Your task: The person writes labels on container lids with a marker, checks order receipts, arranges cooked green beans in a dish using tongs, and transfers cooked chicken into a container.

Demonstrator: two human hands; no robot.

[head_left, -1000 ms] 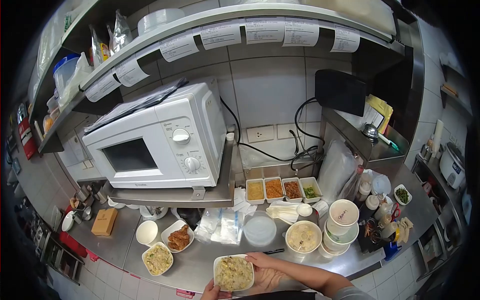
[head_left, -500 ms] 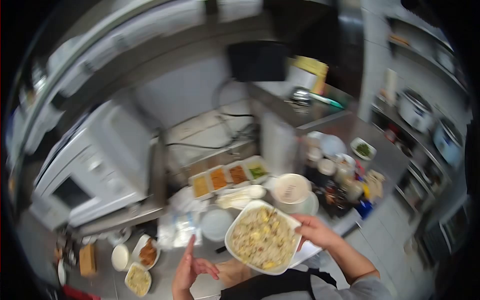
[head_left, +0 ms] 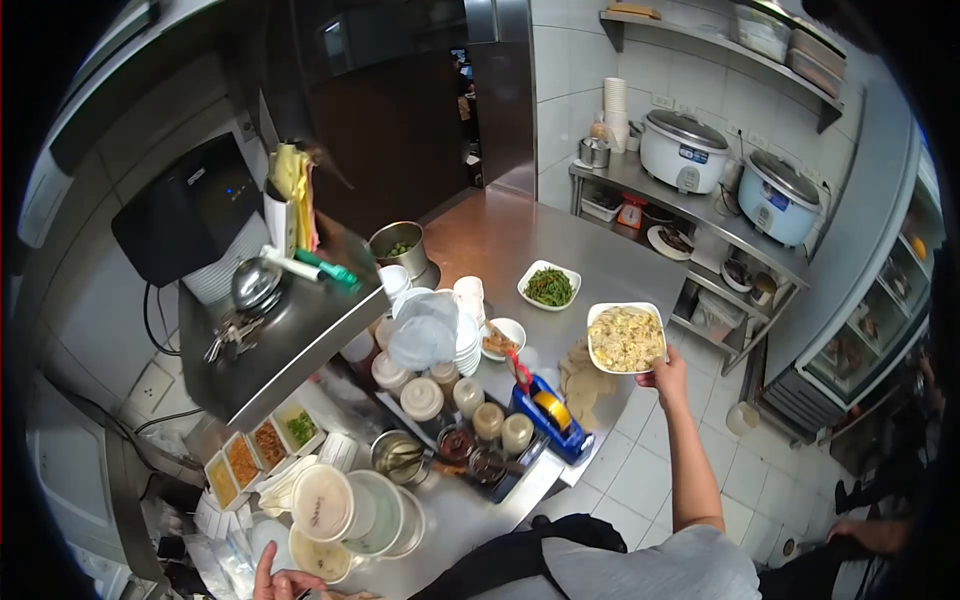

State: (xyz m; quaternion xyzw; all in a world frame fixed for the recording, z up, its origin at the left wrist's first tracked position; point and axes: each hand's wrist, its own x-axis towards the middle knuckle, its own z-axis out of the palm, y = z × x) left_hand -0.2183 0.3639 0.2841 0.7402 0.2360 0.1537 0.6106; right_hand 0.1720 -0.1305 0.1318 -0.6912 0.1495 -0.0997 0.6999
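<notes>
My right hand (head_left: 668, 378) grips the near right edge of a square white bowl of fried rice (head_left: 626, 338), holding it at arm's length by the counter's right edge. A square white bowl of green vegetables (head_left: 549, 287) sits just to its left, and a small bowl with brown pieces (head_left: 503, 340) stands closer to me. My left hand (head_left: 285, 582) is at the bottom edge, partly cut off, with a finger stretched up and nothing seen in it. Beside it are stacked round tubs (head_left: 322, 500).
A blue tape dispenser (head_left: 553, 418) and several sauce jars (head_left: 421, 400) line the counter (head_left: 590, 245). A raised metal shelf (head_left: 300, 320) juts out at left. Rice cookers (head_left: 684, 150) stand on a back rack. Another person's arm (head_left: 880, 535) shows at lower right, near a glass-door fridge (head_left: 870, 290).
The view has swung to the right. My right hand has carried the fried rice bowl from in front of my body out over the counter's right side. My left hand stays behind, at lower left.
</notes>
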